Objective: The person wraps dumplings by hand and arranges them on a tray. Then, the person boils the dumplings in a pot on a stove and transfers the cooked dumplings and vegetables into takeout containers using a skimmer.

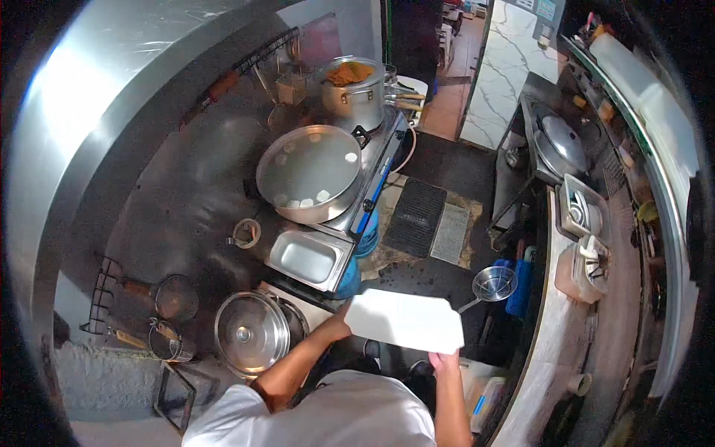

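A white flat board or shallow tray (pixel 405 321) with notched corners is held level in front of my body. My left hand (pixel 342 325) grips its left end, the fingers largely hidden by it. At the near right corner my right hand (pixel 444 360) holds it, thumb on the edge. A wire skimmer (pixel 495 283) juts out on the far right side; its handle runs behind the board, and I cannot tell whether a hand holds it. Beyond, a wide round metal pan (pixel 310 174) contains cloudy liquid with several white pieces near its rim. An empty rectangular steel pan (pixel 309 260) sits nearer me.
A tall pot (pixel 353 98) topped with orange-brown food stands at the stove's (pixel 375 176) far end. A lidded pot (pixel 252 333) is at my left. The right-hand counter (pixel 539 357) bears plastic containers (pixel 584 271). Dark mats (pixel 414 218) cover part of the floor.
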Demonstrator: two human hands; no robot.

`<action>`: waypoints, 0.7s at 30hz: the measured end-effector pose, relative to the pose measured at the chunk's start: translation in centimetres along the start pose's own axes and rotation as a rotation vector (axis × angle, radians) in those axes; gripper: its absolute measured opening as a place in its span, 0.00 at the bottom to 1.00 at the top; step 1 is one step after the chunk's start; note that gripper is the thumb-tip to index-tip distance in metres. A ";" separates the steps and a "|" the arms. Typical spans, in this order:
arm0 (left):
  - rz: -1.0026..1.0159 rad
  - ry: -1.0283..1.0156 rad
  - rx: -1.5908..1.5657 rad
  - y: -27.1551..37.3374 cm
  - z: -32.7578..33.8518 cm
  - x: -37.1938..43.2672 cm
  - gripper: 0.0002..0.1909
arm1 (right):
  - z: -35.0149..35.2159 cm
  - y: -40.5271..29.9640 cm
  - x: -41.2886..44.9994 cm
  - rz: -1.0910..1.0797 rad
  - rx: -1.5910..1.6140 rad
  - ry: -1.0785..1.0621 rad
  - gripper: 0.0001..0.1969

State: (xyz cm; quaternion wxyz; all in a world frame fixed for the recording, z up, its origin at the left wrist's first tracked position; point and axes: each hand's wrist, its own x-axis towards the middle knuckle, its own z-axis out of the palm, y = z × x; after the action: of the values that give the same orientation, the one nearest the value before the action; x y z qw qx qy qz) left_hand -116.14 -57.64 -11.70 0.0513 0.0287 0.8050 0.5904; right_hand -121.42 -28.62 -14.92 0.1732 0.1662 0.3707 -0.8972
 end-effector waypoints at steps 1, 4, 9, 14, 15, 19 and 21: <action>0.078 0.119 0.027 1.3 -1.7 -0.3 0.20 | 1.3 -1.4 0.8 0.057 -0.128 0.027 0.11; -0.353 0.390 -0.354 4.7 -4.7 -0.8 0.21 | 1.5 -5.8 3.0 0.004 -0.488 0.092 0.12; -0.362 0.802 -0.619 2.1 -5.4 -7.2 0.32 | 10.0 -13.5 10.1 -0.519 -1.440 -0.186 0.11; -0.472 1.127 -0.408 0.5 -1.3 -12.2 0.38 | 25.1 -14.3 13.8 -0.596 -1.697 -0.632 0.21; -0.542 1.205 -0.322 2.0 -0.2 -12.5 0.37 | 27.1 -14.1 15.1 -0.759 -1.959 -0.553 0.17; -0.537 1.193 -0.232 5.0 3.0 -14.7 0.29 | 32.0 -10.1 21.4 -1.111 -2.143 -0.704 0.14; -0.453 1.262 -0.256 4.9 4.8 -16.3 0.26 | 35.7 -7.9 21.6 -1.047 -2.412 -0.741 0.15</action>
State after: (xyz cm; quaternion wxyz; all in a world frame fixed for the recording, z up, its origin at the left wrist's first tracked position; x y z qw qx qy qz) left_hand -99.47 -53.33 -7.63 -0.3025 -0.4967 0.5905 0.5595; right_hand -150.02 -53.20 4.61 -0.0593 -0.4931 0.8675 0.0288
